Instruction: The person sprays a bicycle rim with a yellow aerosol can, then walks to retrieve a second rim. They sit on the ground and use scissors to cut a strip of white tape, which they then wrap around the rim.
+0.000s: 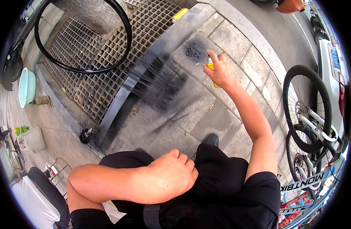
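Note:
My right hand [221, 72] is closed round a yellow spray can [210, 65], held above the paving with the forefinger at its top. Just left of the can, a small heap of black pieces [193, 50] lies on a dark-stained slab. Thin black spokes [154, 78] stick out side by side over the grey kerb, with sooty black paint on the stone around them. My left hand [171, 171] is curled into a loose fist by my thigh, and nothing shows in it. A black wheel rim [128, 42] leans round the tree trunk [91, 15].
A metal grating [74, 49] surrounds the tree. Another yellow can [180, 15] lies on the kerb. Down left sits a hub with loose spokes [87, 135]. A pale green basin [27, 87] is at far left. Bicycles [307, 110] and a white car [338, 91] stand at right.

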`<move>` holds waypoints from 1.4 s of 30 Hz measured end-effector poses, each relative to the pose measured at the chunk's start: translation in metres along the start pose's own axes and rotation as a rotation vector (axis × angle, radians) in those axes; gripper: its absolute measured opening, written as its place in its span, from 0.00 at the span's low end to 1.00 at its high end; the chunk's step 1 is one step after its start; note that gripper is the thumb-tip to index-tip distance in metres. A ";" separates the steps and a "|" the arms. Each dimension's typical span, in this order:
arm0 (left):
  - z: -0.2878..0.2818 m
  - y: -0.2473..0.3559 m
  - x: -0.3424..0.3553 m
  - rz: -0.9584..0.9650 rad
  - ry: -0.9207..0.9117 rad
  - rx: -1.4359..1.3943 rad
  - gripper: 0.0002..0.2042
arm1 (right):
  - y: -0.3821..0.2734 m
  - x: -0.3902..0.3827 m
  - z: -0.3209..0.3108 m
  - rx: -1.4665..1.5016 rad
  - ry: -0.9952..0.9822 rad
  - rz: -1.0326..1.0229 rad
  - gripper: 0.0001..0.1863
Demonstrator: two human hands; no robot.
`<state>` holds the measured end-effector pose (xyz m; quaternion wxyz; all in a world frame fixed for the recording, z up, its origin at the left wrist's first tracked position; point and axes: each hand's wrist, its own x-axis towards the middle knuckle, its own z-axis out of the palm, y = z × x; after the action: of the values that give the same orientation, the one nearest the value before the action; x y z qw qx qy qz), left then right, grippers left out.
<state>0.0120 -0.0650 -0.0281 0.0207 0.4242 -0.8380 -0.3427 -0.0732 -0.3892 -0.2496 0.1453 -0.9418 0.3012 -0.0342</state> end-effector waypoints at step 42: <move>-0.008 0.008 0.007 -0.007 0.035 -0.018 0.18 | 0.016 -0.045 -0.007 0.203 -0.076 0.081 0.34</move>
<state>0.0042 -0.0713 -0.0187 0.0379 0.4328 -0.8328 -0.3430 -0.1203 -0.3773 -0.2470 0.2527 -0.9098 0.3285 -0.0228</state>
